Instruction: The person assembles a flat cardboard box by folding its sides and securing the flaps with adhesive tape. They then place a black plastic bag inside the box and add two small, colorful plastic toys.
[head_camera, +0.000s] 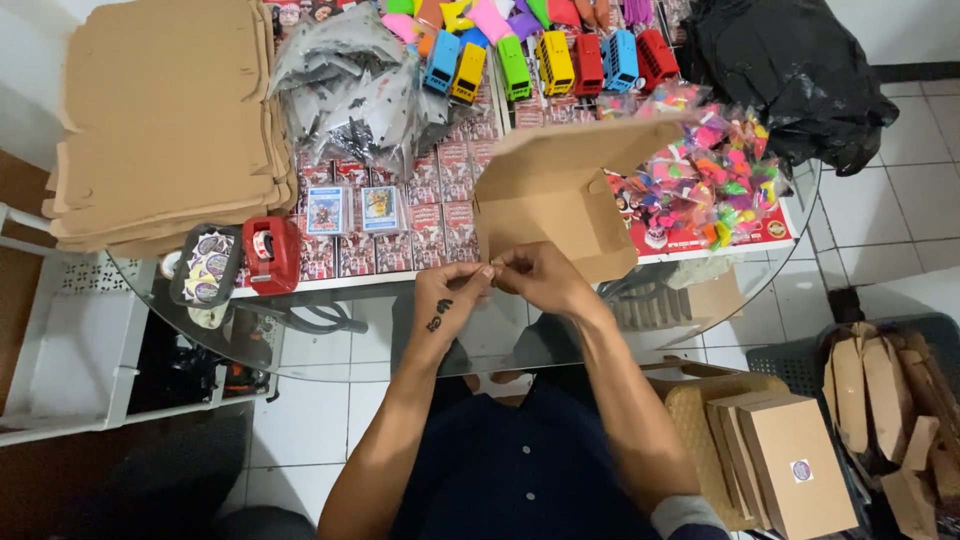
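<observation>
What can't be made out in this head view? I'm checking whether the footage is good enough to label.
- Whatever the left hand and right hand pinch between their fingertips: too small, covered by the fingers.
- Inside of the open cardboard box: hidden by its raised flap.
- Black plastic bag: contents hidden, top cut off by the frame edge.
- Toy buses: the row behind is cut off at the top edge.

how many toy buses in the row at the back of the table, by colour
Toy buses, by colour:
blue: 2
yellow: 2
green: 1
red: 2
Total: 7
</observation>
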